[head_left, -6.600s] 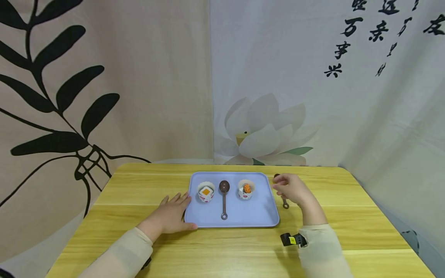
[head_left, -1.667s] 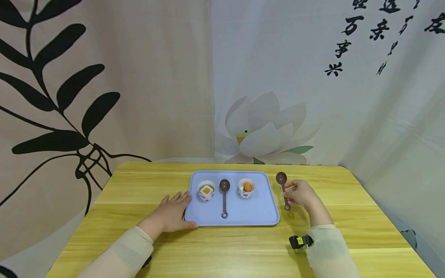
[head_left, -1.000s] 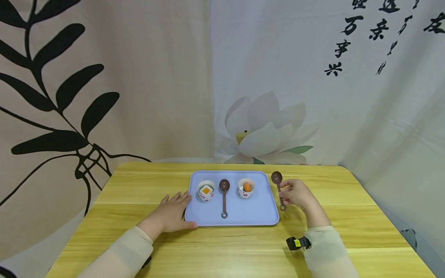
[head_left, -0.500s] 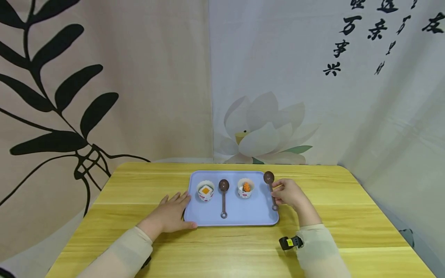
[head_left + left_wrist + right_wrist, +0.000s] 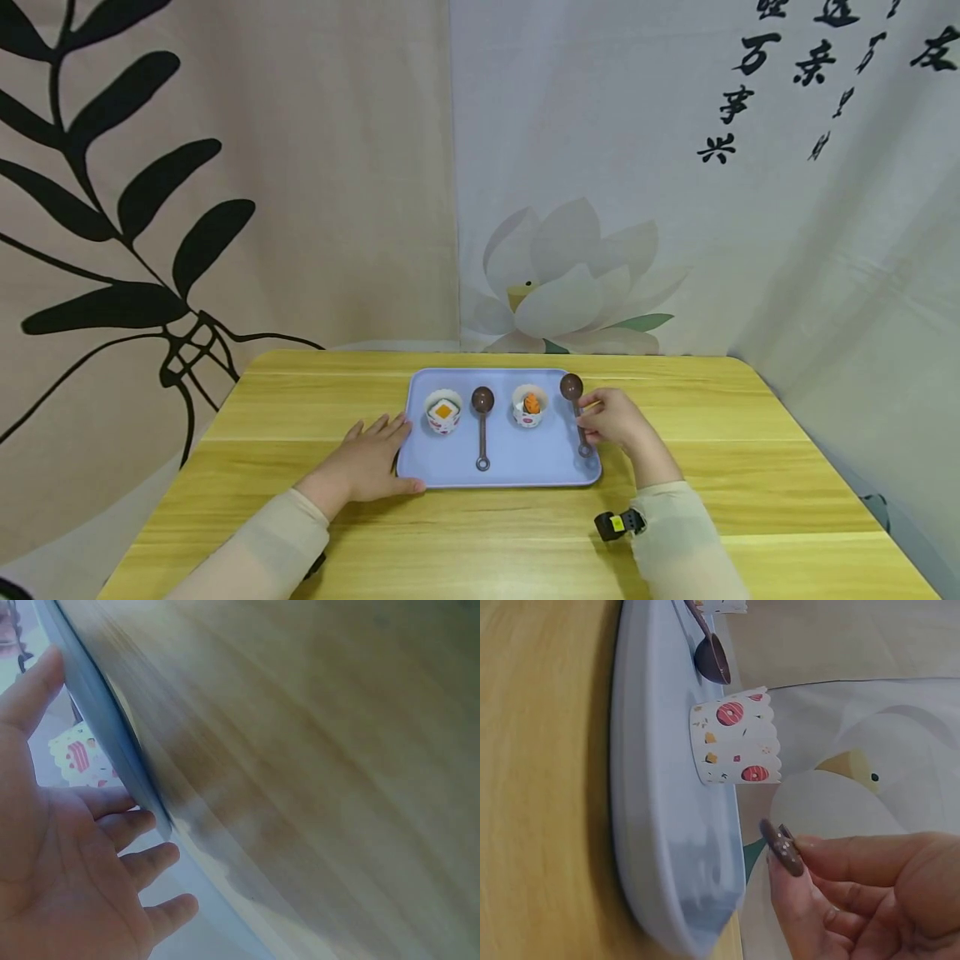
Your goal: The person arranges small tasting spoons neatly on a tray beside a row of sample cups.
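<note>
My right hand (image 5: 618,425) pinches a brown spoon (image 5: 572,386) by its handle between thumb and fingertips, over the right side of the blue tray (image 5: 525,465). In the right wrist view, the spoon's ring end (image 5: 781,849) shows between the fingers, off the tray's surface. Spread along the tray's left edge, my left hand (image 5: 360,468) touches the rim with straight fingers. A second brown spoon (image 5: 483,402) lies mid-tray, between a paper cup (image 5: 444,427) with a white and yellow piece and another paper cup (image 5: 527,422) holding an orange piece.
The tray rests on a yellow wood-grain table (image 5: 480,542). Behind it hang printed cloth curtains (image 5: 375,208), close to the table's back edge. A small black device (image 5: 617,524) sits at the right wrist.
The right hand has taken the spoon from the table right of the tray and moved left, bringing it over the tray's right side. My left hand has stayed at the tray edge.
</note>
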Motion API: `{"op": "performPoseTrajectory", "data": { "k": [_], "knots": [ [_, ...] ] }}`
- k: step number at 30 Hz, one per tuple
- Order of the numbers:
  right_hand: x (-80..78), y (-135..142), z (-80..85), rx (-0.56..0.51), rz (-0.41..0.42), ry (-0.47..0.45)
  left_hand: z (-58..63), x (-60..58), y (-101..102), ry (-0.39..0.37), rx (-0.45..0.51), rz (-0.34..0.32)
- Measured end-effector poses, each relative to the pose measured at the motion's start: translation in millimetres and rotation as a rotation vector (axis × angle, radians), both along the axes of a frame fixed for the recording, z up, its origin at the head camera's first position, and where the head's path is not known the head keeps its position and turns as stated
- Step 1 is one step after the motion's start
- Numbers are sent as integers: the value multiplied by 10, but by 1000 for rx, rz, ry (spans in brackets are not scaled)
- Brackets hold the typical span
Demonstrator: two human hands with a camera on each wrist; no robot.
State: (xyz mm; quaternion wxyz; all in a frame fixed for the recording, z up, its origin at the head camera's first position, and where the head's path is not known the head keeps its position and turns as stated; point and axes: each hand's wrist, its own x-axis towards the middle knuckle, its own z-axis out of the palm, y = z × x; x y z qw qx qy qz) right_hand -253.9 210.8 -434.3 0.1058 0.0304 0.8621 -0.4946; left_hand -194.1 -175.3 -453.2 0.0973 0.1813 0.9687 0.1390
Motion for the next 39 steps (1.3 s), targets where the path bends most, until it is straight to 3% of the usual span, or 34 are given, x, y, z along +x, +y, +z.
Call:
{"op": "performPoseTrajectory", "data": {
  "k": [39],
  "knots": [
    [-62,-156,-200,52,25,-44,17,9,12,1,8,0]
  ]
}}
